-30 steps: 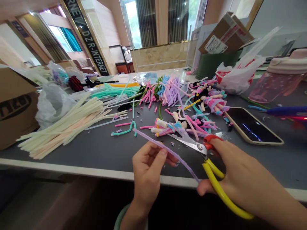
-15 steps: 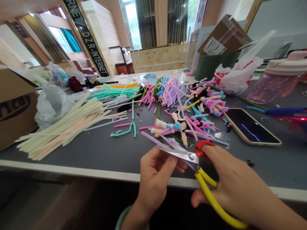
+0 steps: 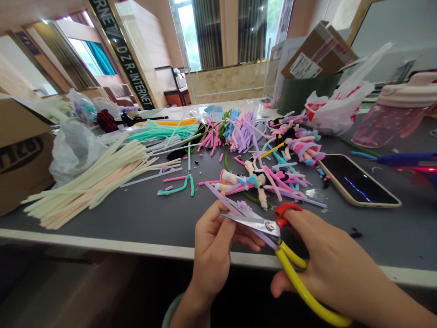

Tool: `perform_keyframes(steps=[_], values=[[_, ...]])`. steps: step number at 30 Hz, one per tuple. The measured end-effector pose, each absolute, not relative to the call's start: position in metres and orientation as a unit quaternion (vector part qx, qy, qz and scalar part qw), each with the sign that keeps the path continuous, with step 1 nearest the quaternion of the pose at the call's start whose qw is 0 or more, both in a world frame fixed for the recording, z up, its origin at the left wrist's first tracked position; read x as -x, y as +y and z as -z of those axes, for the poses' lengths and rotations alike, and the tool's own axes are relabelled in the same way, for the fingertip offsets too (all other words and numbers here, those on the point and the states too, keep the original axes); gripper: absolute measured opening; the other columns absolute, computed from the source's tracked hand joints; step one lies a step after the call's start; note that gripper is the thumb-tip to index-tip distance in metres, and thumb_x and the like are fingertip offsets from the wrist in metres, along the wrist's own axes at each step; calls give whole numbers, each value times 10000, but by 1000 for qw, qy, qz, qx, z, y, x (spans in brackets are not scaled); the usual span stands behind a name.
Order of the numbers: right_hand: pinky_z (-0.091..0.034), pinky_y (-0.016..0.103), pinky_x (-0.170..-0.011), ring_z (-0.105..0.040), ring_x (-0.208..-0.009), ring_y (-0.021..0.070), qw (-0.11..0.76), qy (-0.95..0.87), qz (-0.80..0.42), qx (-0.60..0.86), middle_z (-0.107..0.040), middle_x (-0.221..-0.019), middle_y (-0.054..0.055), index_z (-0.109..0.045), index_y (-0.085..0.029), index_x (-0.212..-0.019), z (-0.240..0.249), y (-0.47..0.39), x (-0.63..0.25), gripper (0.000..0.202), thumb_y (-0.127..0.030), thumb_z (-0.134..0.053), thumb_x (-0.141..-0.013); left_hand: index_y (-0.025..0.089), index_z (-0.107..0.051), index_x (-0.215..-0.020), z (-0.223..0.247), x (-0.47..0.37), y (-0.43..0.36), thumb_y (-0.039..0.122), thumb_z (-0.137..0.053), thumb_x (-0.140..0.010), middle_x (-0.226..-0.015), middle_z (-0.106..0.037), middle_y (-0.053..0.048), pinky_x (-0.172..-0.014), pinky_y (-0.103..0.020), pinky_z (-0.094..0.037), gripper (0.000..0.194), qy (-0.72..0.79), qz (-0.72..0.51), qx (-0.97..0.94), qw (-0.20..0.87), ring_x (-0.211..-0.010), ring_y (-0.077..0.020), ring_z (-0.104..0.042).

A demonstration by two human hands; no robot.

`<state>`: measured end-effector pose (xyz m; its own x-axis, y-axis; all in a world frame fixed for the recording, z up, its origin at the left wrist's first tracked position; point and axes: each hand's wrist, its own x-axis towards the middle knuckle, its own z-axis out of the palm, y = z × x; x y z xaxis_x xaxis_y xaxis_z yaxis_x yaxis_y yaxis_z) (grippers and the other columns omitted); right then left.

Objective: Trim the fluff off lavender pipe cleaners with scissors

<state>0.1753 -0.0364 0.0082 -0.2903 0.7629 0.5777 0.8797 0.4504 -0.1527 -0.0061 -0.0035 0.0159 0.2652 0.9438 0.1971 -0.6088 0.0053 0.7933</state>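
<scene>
Left hand [image 3: 213,246] pinching the purple pipe cleaner [image 3: 223,202] taut just above the table [image 3: 136,214] edge, so blades can bite. Right hand [image 3: 327,264] wrapped around the scissors [image 3: 269,228], blades nearly together over the stem.

Single head view, looking forward and down, close over table [image 3: 102,218] edge

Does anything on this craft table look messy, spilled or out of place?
Yes. Short cut pipe cleaner pieces lie scattered across the grey table, some close to the phone. A cardboard box sits tilted on the green bin.
</scene>
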Motion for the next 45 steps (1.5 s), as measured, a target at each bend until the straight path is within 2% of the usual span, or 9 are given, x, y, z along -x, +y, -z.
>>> perform_keyframes(steps=[7,14,19,23,28,30,32,35,45], values=[[-515,297,-470,-650,-569,195,286,-804,120,507,-643,-744,36,-476,-200,-985,-12,-36,-175,753,-856,-610,-640,177,-722,-840,-14,6,-3,314,-743,-870,-647,-777,-18,-514,-169,-606,143,204,-583,-418,666,-561,-138,-741],[-544,312,-485,-670,-588,208,276,-807,140,502,-660,-768,61,-475,-185,-1003,-12,-35,-175,779,-835,-651,-613,206,-771,-784,-13,6,-3,272,-781,-827,-597,-699,21,-486,-141,-566,79,236,-619,-428,615,-523,-92,-648],[-540,300,-488,-659,-584,194,288,-801,148,504,-643,-751,62,-483,-181,-969,-12,-36,-172,727,-865,-499,-724,187,-765,-741,-12,3,-6,280,-798,-809,-571,-650,26,-456,-117,-522,120,235,-609,-429,624,-496,-70,-598],[-526,288,-481,-650,-578,188,290,-797,163,503,-631,-739,63,-500,-156,-993,-12,-37,-171,768,-880,-347,-787,175,-747,-725,-11,0,-10,280,-791,-817,-569,-643,29,-464,-119,-522,146,242,-598,-434,629,-493,-66,-598],[-536,303,-519,-663,-616,209,277,-787,222,505,-628,-732,85,-513,-145,-952,-13,-37,-169,702,-778,-213,-902,160,-726,-739,-8,-3,-15,240,-725,-871,-584,-654,21,-495,-130,-528,154,272,-599,-480,580,-502,-70,-601],[-537,307,-521,-666,-618,218,272,-786,242,499,-631,-726,91,-511,-148,-938,-15,-37,-168,640,-730,-245,-925,159,-717,-741,-7,-3,-17,216,-692,-892,-579,-658,19,-504,-133,-528,164,280,-604,-503,552,-499,-72,-600],[-536,308,-516,-665,-614,223,267,-788,258,491,-634,-719,93,-497,-167,-915,-16,-36,-168,480,-614,-322,-945,160,-712,-754,-7,-4,-18,198,-669,-903,-582,-662,18,-507,-136,-526,160,282,-609,-518,530,-497,-74,-599],[-533,315,-503,-656,-605,229,260,-790,271,484,-631,-708,96,-465,-198,-877,-17,-37,-168,282,-467,-388,-913,163,-707,-763,-6,-6,-20,171,-642,-911,-589,-662,19,-510,-137,-523,161,281,-614,-533,510,-494,-73,-596],[-509,310,-465,-634,-561,214,280,-779,255,500,-601,-670,75,-475,-187,-889,-13,-37,-167,339,-509,-371,-918,166,-692,-732,-8,-10,-22,138,-610,-912,-573,-651,23,-505,-125,-516,200,281,-618,-542,495,-489,-69,-596]])
